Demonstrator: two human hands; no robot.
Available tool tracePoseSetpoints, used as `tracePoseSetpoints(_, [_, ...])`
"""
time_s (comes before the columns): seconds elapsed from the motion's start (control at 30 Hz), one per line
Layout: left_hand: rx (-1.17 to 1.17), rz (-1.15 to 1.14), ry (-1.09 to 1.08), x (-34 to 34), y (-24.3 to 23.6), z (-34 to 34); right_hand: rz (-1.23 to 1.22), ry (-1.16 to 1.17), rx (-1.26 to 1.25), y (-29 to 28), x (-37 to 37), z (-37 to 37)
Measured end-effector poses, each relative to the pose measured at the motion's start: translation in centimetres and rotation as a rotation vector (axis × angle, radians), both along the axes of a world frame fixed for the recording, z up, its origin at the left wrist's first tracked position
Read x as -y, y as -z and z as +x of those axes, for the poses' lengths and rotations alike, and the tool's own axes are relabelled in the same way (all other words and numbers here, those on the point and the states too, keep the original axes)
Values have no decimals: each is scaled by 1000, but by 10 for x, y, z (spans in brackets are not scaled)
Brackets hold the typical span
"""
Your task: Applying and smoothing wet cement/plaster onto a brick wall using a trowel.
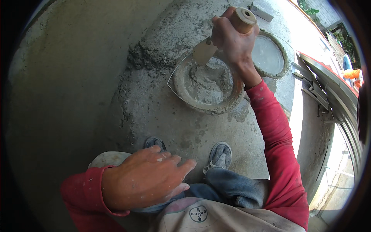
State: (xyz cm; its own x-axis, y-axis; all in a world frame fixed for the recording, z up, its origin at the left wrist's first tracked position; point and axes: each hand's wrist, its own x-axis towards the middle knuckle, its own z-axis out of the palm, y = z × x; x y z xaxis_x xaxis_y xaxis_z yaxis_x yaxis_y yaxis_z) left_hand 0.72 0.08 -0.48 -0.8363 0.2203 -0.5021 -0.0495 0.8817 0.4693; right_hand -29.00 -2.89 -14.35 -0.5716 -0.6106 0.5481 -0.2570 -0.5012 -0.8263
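My right hand grips the wooden handle of a trowel, whose pale blade points down over a bucket with a wire handle. Grey, wet mortar lies folded inside the bucket. Just behind my wrist, a second round bucket holds milky liquid. My left hand hangs low over my lap, its fingers loosely bent and apart, with nothing visible in it.
A plain wall rises at left beside rough concrete floor under my shoes. A grey block lies at the back. Long metal sheets lean at right. Beyond them, a person in orange shows at the edge.
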Motion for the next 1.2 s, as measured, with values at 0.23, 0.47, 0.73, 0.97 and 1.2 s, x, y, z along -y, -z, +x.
tracePoseSetpoints(0.23, [7,-21,-21,1,0,-1,374,172,91,52,1,4])
tracePoseSetpoints(0.47, [0,-37,-17,0,-2,4,391,-164,147,-7,-41,-5])
tracePoseSetpoints(0.73, [-54,-7,-13,1,0,2,665,122,86,19,-27,21])
tracePoseSetpoints(0.97, [51,127,59,-2,-9,-9,2,-23,193,2,-5,-10])
tracePoseSetpoints(1.2, [98,-70,53,0,-3,-15,188,-92,531,62,10,-10])
